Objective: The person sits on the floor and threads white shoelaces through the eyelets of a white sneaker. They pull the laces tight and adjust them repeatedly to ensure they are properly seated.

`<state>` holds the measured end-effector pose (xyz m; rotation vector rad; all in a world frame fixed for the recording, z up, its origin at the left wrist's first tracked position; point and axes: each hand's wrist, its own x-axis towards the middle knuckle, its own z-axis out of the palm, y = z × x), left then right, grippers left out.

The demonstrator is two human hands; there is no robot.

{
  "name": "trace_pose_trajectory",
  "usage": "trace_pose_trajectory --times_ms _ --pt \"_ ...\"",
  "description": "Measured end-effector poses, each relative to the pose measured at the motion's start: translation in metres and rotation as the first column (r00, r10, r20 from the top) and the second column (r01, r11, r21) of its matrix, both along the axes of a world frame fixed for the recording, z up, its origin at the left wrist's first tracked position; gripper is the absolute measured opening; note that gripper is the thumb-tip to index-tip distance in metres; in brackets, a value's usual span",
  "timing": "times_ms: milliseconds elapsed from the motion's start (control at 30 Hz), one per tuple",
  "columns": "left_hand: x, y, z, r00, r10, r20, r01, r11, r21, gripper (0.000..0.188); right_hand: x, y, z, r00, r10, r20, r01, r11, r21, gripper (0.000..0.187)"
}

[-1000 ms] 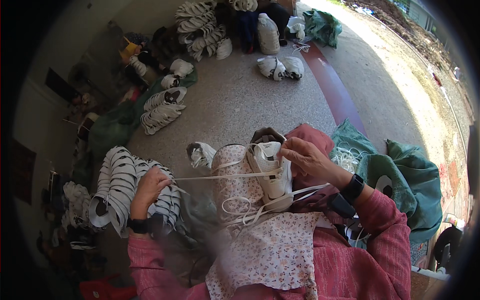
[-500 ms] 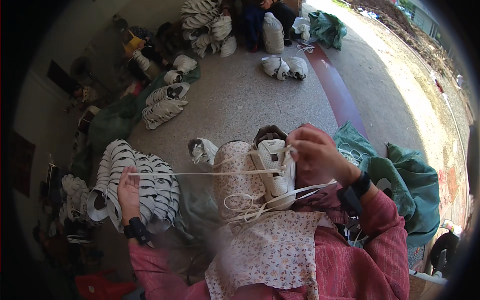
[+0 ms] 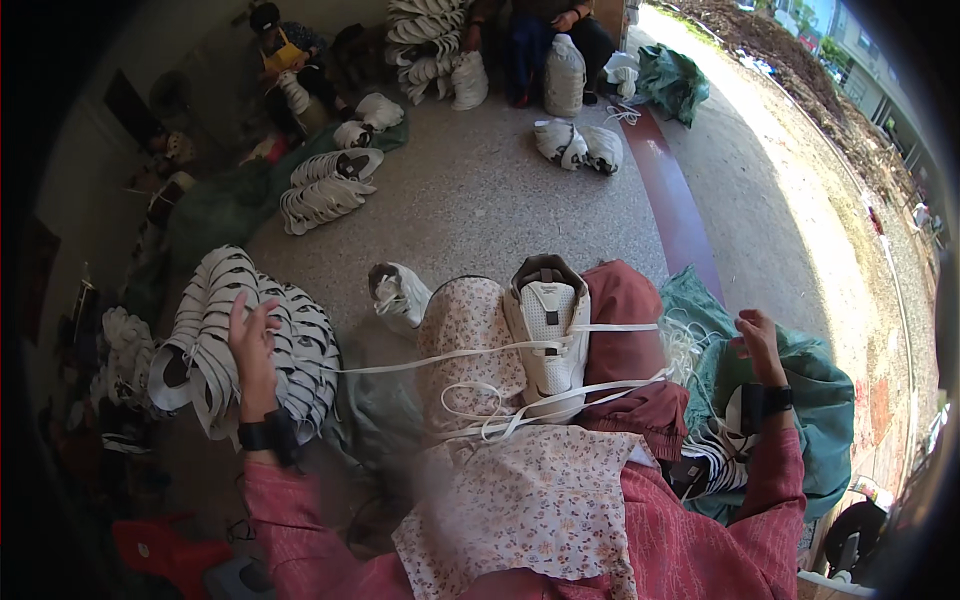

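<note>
A white shoe upper [image 3: 549,345] with a dark collar lies lengthwise across my lap, toe toward me. From its eyelets one white lace [image 3: 440,358] runs out to the left, and another lace end [image 3: 622,328] stretches to the right. More lace [image 3: 480,392] lies looped over the toe. My left hand [image 3: 256,350] is up beside a stack of nested white shoe uppers [image 3: 292,330], fingers apart, with no lace visible in it. My right hand [image 3: 762,347] is raised far out to the right, in front of a green sack [image 3: 815,400], fingers apart and nothing visible in them.
A loose white upper [image 3: 400,293] sits on the floor beyond my knee. Bundled uppers [image 3: 330,190] stand farther off at left, others [image 3: 578,146] ahead. Loose white laces [image 3: 682,345] lie at right. People [image 3: 285,60] sit working at the back. A red stool [image 3: 170,548] is at lower left.
My right hand has left the shoe's eyelets and swung far out to the right; a lace end now extends that way. The left-hand lace has sagged away from my left hand.
</note>
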<state>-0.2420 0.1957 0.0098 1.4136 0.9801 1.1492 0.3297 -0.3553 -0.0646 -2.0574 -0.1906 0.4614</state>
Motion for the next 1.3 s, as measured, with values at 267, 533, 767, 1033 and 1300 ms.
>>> trace_pose_trajectory --times_ms 267,533,767,1033,1300 --pt "0.161 -0.134 -0.007 0.645 -0.374 -0.667 0.678 0.683 0.272 0.019 -0.132 0.158 0.057 0.693 0.717 0.075 -0.707 0.654 0.269 0.016" --pt "0.203 -0.178 -0.041 0.516 -0.401 -0.757 0.831 0.447 0.33 0.016 -0.197 0.208 0.06 0.583 0.806 -0.104 -0.784 0.591 0.188 0.021" --pt "0.202 -0.18 -0.037 0.528 -0.415 -0.741 0.833 0.421 0.358 0.014 -0.201 0.209 0.064 0.534 0.833 -0.145 -0.798 0.553 0.24 0.022" --pt "0.204 -0.183 -0.049 0.588 -0.358 -0.725 0.792 0.437 0.427 0.013 -0.207 0.215 0.065 0.49 0.864 -0.12 -0.838 0.504 0.209 0.023" --pt "0.203 -0.175 -0.03 0.717 -0.218 -0.662 0.688 0.369 0.624 0.025 -0.202 0.217 0.068 0.401 0.915 0.047 -0.914 0.395 0.093 0.019"
